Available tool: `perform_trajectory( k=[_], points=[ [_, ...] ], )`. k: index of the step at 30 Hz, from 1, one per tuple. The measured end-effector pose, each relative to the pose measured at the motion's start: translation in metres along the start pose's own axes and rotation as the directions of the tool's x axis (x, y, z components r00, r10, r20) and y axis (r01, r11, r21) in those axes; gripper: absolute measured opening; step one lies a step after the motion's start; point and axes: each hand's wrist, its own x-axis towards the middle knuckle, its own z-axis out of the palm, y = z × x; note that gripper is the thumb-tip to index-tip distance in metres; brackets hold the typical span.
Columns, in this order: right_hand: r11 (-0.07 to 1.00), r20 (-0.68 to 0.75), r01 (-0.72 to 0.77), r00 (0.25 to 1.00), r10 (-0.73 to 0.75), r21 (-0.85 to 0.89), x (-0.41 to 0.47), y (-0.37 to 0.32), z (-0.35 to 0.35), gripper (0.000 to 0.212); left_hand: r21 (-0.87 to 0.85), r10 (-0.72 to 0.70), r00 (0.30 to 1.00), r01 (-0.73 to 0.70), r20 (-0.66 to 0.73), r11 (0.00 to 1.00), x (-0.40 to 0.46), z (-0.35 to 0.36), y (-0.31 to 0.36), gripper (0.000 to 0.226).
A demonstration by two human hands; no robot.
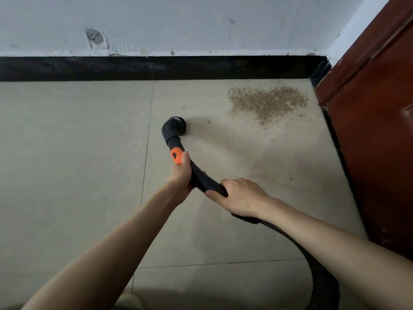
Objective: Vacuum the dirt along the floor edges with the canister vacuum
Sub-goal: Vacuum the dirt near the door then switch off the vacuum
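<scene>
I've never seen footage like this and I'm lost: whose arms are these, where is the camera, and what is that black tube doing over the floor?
The single picture comes from a camera worn on a person's head, looking down at their own arms. The left hand grips the black vacuum wand just behind its orange slider. The right hand holds the wand further back, where the ribbed hose begins. At the tip is a round brush nozzle, aimed toward a dirt pile. The pile lies on the tiled floor near the black baseboard and a reddish wooden door.
</scene>
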Motion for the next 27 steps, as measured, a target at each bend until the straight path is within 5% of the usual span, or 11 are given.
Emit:
perform_trajectory(
  k=[13, 19, 27],
  points=[
    [0.989, -0.094, -0.134, 0.986, 0.139, 0.060, -0.009, 0.018, -0.011, 0.056, 0.096, -0.056, 0.983, 0.040, 0.173, 0.995, 0.000, 0.043, 0.016, 0.029],
    [0.948, -0.049, -0.091, 0.993, 0.111, 0.306, -0.020, 0.031, -0.016, 0.057, 0.121, 0.014, 0.997, -0.023, 0.073, 0.992, -0.002, 0.047, 0.008, 0.028],
    [0.963, 0.038, 0.007, 0.999, -0.018, 0.269, -0.018, -0.009, -0.004, 0.067, 0.036, 0.041, 0.999, -0.040, -0.033, 0.999, -0.017, -0.009, -0.003, 0.028]
  ],
)
